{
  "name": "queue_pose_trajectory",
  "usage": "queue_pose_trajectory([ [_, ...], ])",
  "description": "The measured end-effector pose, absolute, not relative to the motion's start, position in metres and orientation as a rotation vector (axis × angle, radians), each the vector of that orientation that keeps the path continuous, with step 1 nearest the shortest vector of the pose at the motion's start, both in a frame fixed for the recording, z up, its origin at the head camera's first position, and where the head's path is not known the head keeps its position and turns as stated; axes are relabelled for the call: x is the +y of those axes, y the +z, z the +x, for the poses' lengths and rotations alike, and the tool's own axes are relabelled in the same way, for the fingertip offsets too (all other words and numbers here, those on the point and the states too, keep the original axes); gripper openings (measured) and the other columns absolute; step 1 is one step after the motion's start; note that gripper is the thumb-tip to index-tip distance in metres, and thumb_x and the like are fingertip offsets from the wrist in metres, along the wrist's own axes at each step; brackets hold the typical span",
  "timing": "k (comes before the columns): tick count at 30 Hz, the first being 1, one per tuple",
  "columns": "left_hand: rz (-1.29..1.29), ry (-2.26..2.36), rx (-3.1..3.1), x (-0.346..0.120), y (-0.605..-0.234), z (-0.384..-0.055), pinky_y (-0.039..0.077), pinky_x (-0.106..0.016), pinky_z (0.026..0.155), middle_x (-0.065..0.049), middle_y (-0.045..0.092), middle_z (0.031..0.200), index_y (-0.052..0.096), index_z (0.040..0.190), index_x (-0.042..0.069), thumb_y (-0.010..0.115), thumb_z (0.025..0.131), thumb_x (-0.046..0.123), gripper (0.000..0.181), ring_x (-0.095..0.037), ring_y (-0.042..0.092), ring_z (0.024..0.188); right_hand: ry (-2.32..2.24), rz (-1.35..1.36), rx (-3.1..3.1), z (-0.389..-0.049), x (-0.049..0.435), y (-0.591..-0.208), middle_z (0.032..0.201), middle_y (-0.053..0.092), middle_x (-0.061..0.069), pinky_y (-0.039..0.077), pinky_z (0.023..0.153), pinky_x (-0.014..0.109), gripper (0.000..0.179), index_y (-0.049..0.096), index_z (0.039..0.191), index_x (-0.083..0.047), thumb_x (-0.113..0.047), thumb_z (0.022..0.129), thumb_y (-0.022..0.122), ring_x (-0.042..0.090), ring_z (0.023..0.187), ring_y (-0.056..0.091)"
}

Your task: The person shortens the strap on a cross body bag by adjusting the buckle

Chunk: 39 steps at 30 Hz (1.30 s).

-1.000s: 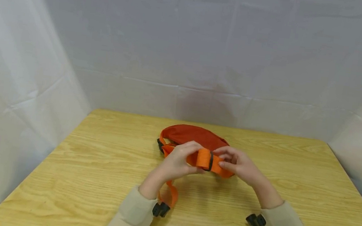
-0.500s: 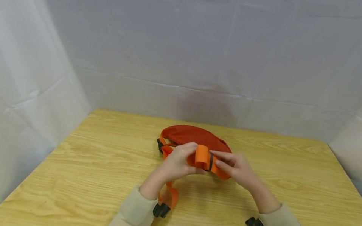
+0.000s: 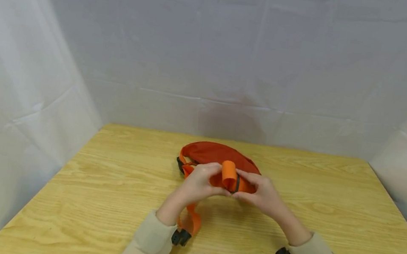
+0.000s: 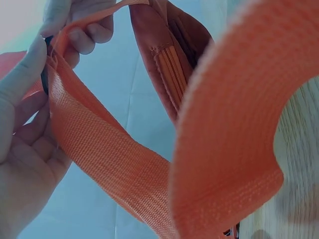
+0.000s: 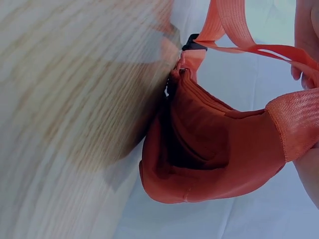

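A red waist bag (image 3: pixel 209 151) lies on its side towards the back of the table, its orange webbing strap (image 3: pixel 229 172) drawn up in front. My left hand (image 3: pixel 198 182) grips the strap on the left of a black slider (image 3: pixel 237 183), thumb below and fingers above. From the right, my right hand (image 3: pixel 262 195) pinches the strap at the same slider, thumb tip close to the left thumb. A loop of webbing stands up between the hands. In the left wrist view the slider (image 4: pixel 45 79) is partly hidden by fingers, and a wide strap loop (image 4: pixel 234 129) hangs close.
A black plastic buckle (image 3: pixel 180 163) sits at the bag's left end. Another strap length (image 3: pixel 193 218) trails by the left wrist. Small black devices (image 3: pixel 181 237) are worn at both cuffs. Pale sheeting (image 3: pixel 235 62) encloses the wooden table (image 3: pixel 101 199) at back and sides.
My right hand has shifted left along the strap to the slider, its thumb now under it. The upright loop has narrowed and turned. The left hand stays nearly still.
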<state>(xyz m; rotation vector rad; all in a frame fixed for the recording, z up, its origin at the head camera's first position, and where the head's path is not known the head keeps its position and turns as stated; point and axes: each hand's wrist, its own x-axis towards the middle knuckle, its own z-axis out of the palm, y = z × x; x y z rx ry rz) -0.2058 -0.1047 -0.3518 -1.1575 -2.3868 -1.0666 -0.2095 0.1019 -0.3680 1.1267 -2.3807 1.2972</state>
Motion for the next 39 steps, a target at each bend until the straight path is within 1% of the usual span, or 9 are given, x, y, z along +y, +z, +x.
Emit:
queue_pose_trajectory([
  [2,-1.158,-1.056,-2.405,-0.1050,-0.3514,-0.2054,0.044,-0.020,0.071,0.000,0.057,0.090,0.058,0.095,0.006,0.076,0.068,0.018,0.034,-0.009,0.053,0.081,1.302,1.119,-2.379,-0.2092,0.1018,-0.3680,0.105,0.060,0.019,0.045,0.060,0.023,0.050,0.054,0.115,0.009,-0.010,0.072,0.072,0.014,0.077,0.055],
  [4,-1.165,-1.055,-2.421,-0.1053,-0.3511,-0.2054,0.044,-0.021,0.073,-0.001,0.057,0.093,0.058,0.099,0.006,0.076,0.069,0.019,0.037,-0.010,0.053,0.085,1.306,1.118,-2.369,-0.2092,0.1015,-0.3677,0.104,0.060,0.020,0.045,0.058,0.023,0.049,0.056,0.113,0.009,-0.010,0.072,0.073,0.014,0.075,0.055],
  [9,-1.127,-1.015,-2.477,-0.1065,-0.3505,-0.2043,0.044,-0.023,0.076,0.000,0.056,0.094,0.058,0.104,0.007,0.076,0.068,0.019,0.042,-0.011,0.053,0.086,1.300,1.112,-2.355,-0.2096,0.1023,-0.3677,0.102,0.061,0.017,0.045,0.058,0.023,0.048,0.058,0.112,0.006,-0.013,0.071,0.074,0.013,0.075,0.055],
  [13,-1.072,-0.942,-2.516,-0.1066,-0.3504,-0.2040,0.044,-0.025,0.076,-0.001,0.058,0.092,0.060,0.102,0.006,0.075,0.071,0.016,0.037,-0.012,0.054,0.085,1.271,1.100,-2.336,-0.2101,0.1047,-0.3682,0.099,0.063,0.015,0.045,0.057,0.023,0.047,0.059,0.110,0.005,-0.014,0.070,0.075,0.012,0.072,0.054],
  [18,-1.065,-0.870,-2.516,-0.1081,-0.3517,-0.2041,0.045,-0.025,0.076,-0.001,0.059,0.094,0.061,0.101,0.006,0.074,0.073,0.015,0.032,-0.012,0.055,0.086,1.258,1.103,-2.311,-0.2102,0.1062,-0.3690,0.095,0.063,0.016,0.044,0.054,0.023,0.045,0.060,0.108,0.006,-0.009,0.068,0.076,0.012,0.068,0.053],
  [24,-1.079,-0.768,-2.468,-0.1098,-0.3523,-0.2049,0.043,-0.026,0.077,-0.002,0.056,0.097,0.061,0.099,0.006,0.073,0.072,0.016,0.030,-0.014,0.049,0.089,1.224,1.104,-2.299,-0.2104,0.1086,-0.3699,0.095,0.063,0.017,0.044,0.055,0.023,0.045,0.061,0.107,0.007,-0.007,0.067,0.076,0.015,0.071,0.055],
  [28,-1.081,-0.675,-2.437,-0.1108,-0.3511,-0.2053,0.042,-0.027,0.074,-0.001,0.052,0.092,0.060,0.095,0.007,0.073,0.072,0.018,0.029,-0.015,0.045,0.086,1.206,1.107,-2.290,-0.2110,0.1089,-0.3700,0.097,0.063,0.017,0.045,0.055,0.023,0.045,0.061,0.107,0.007,-0.009,0.068,0.076,0.016,0.073,0.057],
  [32,-1.093,-0.643,-2.435,-0.1112,-0.3499,-0.2062,0.041,-0.027,0.072,-0.001,0.052,0.088,0.058,0.093,0.007,0.073,0.071,0.020,0.029,-0.015,0.045,0.082,1.198,1.112,-2.288,-0.2103,0.1091,-0.3695,0.098,0.063,0.017,0.046,0.055,0.022,0.046,0.060,0.108,0.006,-0.013,0.069,0.076,0.016,0.074,0.057],
  [39,-1.094,-0.904,-2.556,-0.1132,-0.3475,-0.2052,0.044,-0.024,0.069,0.001,0.057,0.086,0.057,0.095,0.007,0.070,0.077,0.014,0.023,-0.010,0.051,0.077,1.219,1.108,-2.307,-0.2090,0.1096,-0.3688,0.099,0.062,0.017,0.046,0.057,0.023,0.047,0.060,0.109,0.005,-0.015,0.069,0.076,0.016,0.076,0.057],
])
